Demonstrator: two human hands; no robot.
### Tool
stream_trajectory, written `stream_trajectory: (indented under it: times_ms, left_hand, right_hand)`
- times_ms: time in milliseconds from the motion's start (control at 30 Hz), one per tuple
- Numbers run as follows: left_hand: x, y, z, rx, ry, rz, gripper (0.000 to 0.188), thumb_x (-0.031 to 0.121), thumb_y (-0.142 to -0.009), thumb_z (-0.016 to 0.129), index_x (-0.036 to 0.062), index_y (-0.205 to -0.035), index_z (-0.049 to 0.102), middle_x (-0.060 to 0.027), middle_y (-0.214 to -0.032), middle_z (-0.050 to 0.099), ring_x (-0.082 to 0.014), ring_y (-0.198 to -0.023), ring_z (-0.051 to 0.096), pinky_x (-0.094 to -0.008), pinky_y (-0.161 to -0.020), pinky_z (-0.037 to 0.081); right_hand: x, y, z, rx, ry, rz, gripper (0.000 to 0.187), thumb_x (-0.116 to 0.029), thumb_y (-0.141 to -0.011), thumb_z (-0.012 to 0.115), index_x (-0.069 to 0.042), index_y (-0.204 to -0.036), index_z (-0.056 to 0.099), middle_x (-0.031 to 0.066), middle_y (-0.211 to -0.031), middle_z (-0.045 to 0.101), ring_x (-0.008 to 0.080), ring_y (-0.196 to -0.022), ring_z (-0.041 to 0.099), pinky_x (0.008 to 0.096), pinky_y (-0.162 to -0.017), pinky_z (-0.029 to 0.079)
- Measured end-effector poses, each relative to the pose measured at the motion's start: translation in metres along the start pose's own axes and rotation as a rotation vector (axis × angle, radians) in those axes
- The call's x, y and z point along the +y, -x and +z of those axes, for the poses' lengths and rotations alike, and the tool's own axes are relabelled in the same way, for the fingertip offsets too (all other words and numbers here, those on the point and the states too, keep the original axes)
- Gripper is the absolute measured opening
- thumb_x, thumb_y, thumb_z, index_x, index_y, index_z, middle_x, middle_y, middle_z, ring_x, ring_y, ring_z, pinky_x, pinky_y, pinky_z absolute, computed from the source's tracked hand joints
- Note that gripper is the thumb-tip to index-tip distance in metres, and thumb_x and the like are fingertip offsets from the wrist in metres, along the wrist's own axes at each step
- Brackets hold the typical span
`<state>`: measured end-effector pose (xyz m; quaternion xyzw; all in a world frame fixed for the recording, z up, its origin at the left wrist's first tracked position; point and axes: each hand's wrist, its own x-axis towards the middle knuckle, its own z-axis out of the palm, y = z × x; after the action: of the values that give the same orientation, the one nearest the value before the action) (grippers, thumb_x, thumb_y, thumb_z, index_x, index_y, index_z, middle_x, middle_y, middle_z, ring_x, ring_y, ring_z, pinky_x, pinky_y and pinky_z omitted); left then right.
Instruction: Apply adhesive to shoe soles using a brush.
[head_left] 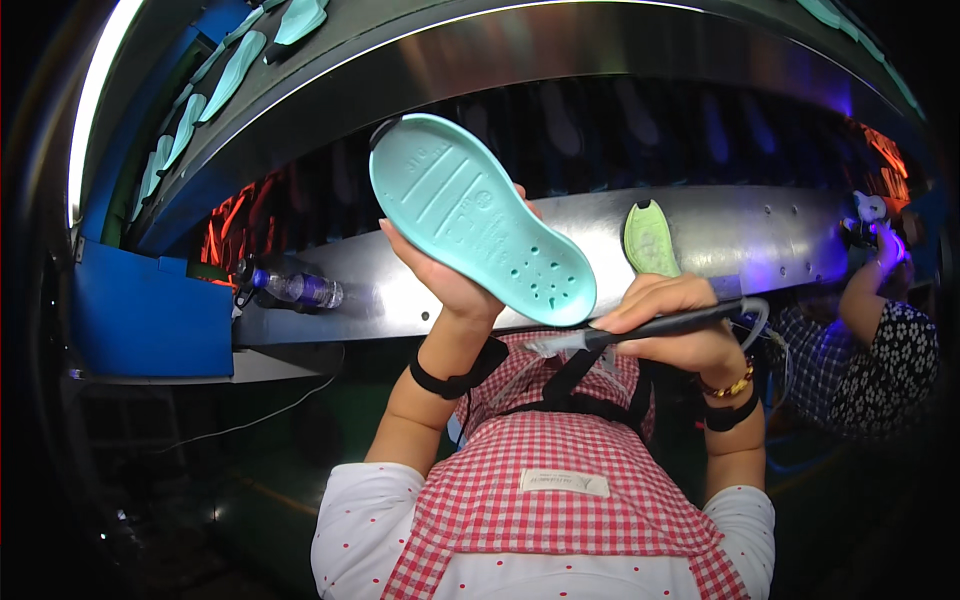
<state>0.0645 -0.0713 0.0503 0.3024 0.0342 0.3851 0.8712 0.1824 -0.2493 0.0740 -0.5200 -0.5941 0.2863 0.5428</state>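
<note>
A turquoise shoe sole [470, 215], with raised lettering and several small holes toward its lower right end, is held up in front of me. My left hand [445, 275] is closed around it from below, the thumb on its left edge and fingertips showing at the far edge. My right hand [668, 292] grips a black-handled brush [655, 327] with a pale tip and a grey tube looping from its back end. That tip points left, just below the turquoise sole's lower end; whether they touch I cannot tell. Behind my right hand, a light green sole [650, 238] lies on the metal ledge [370, 295].
A clear plastic bottle [300, 288] lies at the ledge's left end, beside a blue metal housing [150, 310]. Orange glowing elements [238, 225] show inside the machine. Turquoise soles [236, 75] rest on the upper belt. At right, another person's hand [888, 245] works under violet light.
</note>
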Motion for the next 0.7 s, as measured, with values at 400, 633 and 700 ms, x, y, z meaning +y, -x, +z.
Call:
stream_trajectory:
  times_ms: [400, 633, 700]
  left_hand:
    - [-0.003, 0.000, 0.019, 0.171, 0.287, -0.191, 0.079, 0.066, -0.077, 0.036, 0.0066, -0.129, 0.033, -0.0192, -0.118, 0.044, -0.0319, -0.098, 0.049, -0.0431, -0.080, 0.043]
    - [-0.028, 0.021, -0.022, -0.185, 0.287, -0.421, 0.064, 0.052, -0.084, 0.034, 0.0055, -0.128, 0.034, -0.0205, -0.117, 0.047, -0.0360, -0.101, 0.051, -0.0512, -0.079, 0.046]
    - [-0.022, 0.017, -0.016, -0.154, 0.175, -0.439, 0.060, 0.049, -0.086, 0.035, 0.0045, -0.127, 0.035, -0.0204, -0.114, 0.049, -0.0345, -0.099, 0.053, -0.0497, -0.078, 0.048]
  right_hand:
    - [0.021, 0.002, 0.016, 0.281, -0.688, 0.202, 0.019, 0.004, -0.074, 0.060, 0.005, -0.093, 0.058, 0.0166, -0.091, 0.061, 0.0209, -0.088, 0.060, 0.0281, -0.080, 0.049]
    - [-0.005, 0.004, 0.011, 0.111, -0.350, 0.316, 0.018, 0.006, -0.072, 0.062, 0.004, -0.090, 0.061, 0.0121, -0.087, 0.064, 0.0127, -0.078, 0.060, 0.0229, -0.072, 0.049]
    - [-0.012, 0.000, 0.008, 0.173, -0.307, 0.352, 0.018, 0.005, -0.072, 0.062, 0.004, -0.090, 0.062, 0.0120, -0.088, 0.064, 0.0131, -0.079, 0.060, 0.0230, -0.072, 0.049]
